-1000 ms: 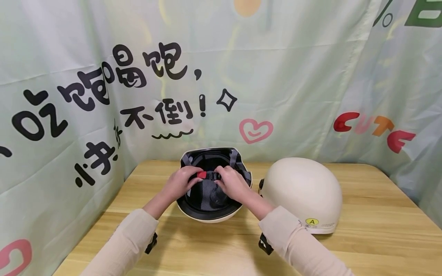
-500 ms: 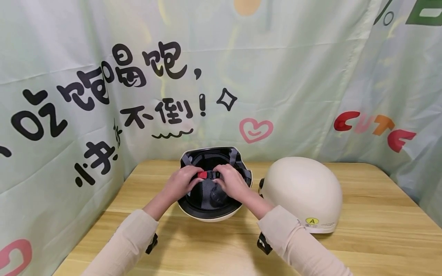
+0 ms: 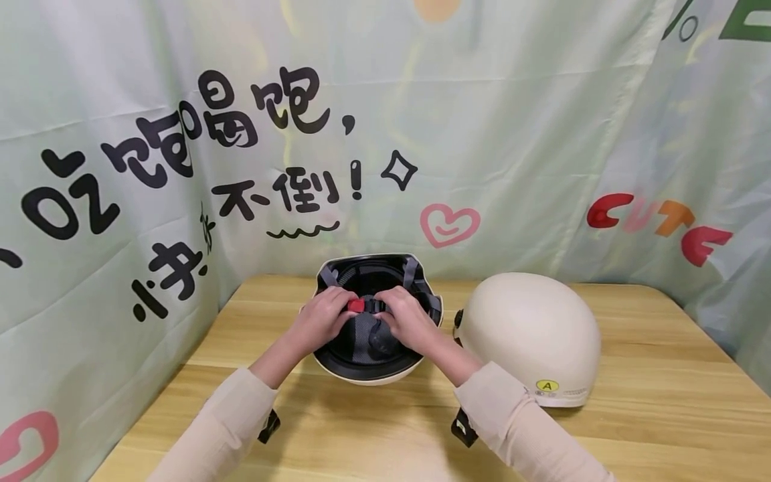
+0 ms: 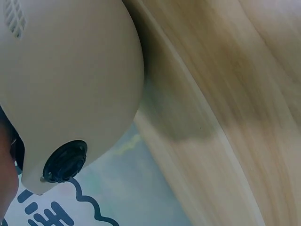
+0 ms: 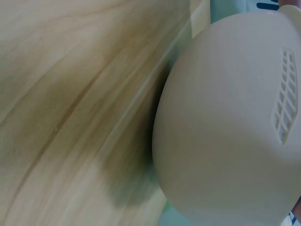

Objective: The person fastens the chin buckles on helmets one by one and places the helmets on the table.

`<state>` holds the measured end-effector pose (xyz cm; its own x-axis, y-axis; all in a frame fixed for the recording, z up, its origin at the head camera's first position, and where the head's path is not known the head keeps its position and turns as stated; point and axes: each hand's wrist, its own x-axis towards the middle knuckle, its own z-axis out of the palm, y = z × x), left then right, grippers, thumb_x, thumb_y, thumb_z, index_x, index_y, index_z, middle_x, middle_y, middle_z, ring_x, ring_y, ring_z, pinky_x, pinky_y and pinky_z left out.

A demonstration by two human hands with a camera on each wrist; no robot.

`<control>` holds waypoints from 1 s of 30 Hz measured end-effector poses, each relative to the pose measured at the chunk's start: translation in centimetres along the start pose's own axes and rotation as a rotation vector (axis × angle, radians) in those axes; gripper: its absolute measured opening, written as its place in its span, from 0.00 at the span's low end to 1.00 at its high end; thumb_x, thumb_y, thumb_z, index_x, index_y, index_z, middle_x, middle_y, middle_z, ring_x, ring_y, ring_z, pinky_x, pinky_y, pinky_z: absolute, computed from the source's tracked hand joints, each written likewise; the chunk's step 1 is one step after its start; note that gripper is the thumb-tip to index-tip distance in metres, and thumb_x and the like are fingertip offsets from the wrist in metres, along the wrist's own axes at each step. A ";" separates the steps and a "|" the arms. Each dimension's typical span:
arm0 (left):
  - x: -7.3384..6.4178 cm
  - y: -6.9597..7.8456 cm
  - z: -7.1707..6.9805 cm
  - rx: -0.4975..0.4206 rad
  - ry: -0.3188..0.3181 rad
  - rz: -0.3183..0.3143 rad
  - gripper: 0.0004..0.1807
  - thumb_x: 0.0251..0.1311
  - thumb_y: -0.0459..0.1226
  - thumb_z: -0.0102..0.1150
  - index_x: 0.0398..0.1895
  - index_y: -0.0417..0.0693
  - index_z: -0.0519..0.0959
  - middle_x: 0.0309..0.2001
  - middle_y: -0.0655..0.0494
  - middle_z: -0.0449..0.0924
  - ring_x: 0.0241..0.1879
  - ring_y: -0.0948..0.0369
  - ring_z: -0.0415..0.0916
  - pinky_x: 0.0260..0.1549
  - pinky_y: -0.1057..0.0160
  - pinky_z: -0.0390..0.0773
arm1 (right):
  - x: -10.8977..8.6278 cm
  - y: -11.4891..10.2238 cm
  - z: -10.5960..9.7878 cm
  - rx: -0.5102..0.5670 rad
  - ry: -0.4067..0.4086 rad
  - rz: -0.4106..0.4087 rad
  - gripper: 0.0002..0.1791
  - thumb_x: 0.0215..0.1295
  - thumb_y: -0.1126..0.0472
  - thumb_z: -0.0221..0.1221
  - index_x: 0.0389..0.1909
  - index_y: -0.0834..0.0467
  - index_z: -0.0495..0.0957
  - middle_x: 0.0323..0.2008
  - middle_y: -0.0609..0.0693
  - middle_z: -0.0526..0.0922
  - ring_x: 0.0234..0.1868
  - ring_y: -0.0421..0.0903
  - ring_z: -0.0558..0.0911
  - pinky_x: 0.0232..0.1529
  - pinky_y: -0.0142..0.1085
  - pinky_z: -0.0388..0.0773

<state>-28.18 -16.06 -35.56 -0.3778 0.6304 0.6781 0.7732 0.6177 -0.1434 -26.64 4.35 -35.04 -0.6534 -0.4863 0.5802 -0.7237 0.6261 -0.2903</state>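
Note:
An upturned cream helmet lies on the wooden table, its black padded inside facing up. Across its opening runs a chin strap with a red and black buckle. My left hand pinches the red end of that buckle. On the other side, my right hand pinches the black end and its strap. The two buckle halves appear joined, though fingertips cover parts of them. Both wrist views show mostly the helmet's outer shell, with a black round knob on the left and a vent grille on the right.
A second cream helmet stands dome up to the right, close to my right forearm, with a yellow "A" sticker near its rim. Behind the wooden table hangs a printed pale green curtain.
Both hands keep their hold on the buckle, which sits slightly farther right in the view. The camera has shifted a little, and the helmets otherwise stay in place.

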 end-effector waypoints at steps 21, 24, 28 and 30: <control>-0.1 0.9 -0.1 0.006 0.087 0.054 0.15 0.48 0.36 0.63 0.37 0.36 0.76 0.34 0.48 0.79 0.36 0.55 0.75 0.37 0.57 0.76 | -0.6 0.1 -0.1 -0.019 0.044 -0.117 0.13 0.55 0.66 0.63 0.41 0.65 0.76 0.39 0.56 0.82 0.42 0.48 0.78 0.42 0.37 0.79; -0.2 1.0 0.1 0.002 0.078 0.063 0.14 0.54 0.38 0.61 0.38 0.36 0.76 0.34 0.48 0.78 0.36 0.55 0.75 0.36 0.57 0.76 | -0.8 0.1 0.0 -0.017 0.044 -0.125 0.13 0.54 0.66 0.63 0.41 0.65 0.76 0.38 0.55 0.82 0.42 0.48 0.78 0.42 0.37 0.79; -0.2 1.2 0.4 -0.005 0.069 0.082 0.15 0.63 0.42 0.52 0.38 0.36 0.76 0.33 0.48 0.78 0.35 0.54 0.75 0.36 0.56 0.76 | -1.0 0.1 0.1 -0.010 0.041 -0.141 0.13 0.55 0.67 0.63 0.41 0.65 0.77 0.37 0.55 0.82 0.40 0.47 0.78 0.41 0.36 0.78; 0.0 1.3 0.4 -0.004 0.066 0.075 0.14 0.63 0.41 0.53 0.38 0.37 0.76 0.34 0.49 0.78 0.36 0.54 0.75 0.37 0.56 0.76 | -0.9 0.0 0.1 0.005 0.048 -0.137 0.12 0.55 0.67 0.63 0.41 0.65 0.77 0.37 0.55 0.82 0.40 0.47 0.78 0.40 0.36 0.78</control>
<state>-27.39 -15.11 -36.05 -0.2841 0.6425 0.7117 0.8005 0.5675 -0.1927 -26.09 4.72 -35.70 -0.5374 -0.5370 0.6503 -0.8065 0.5527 -0.2100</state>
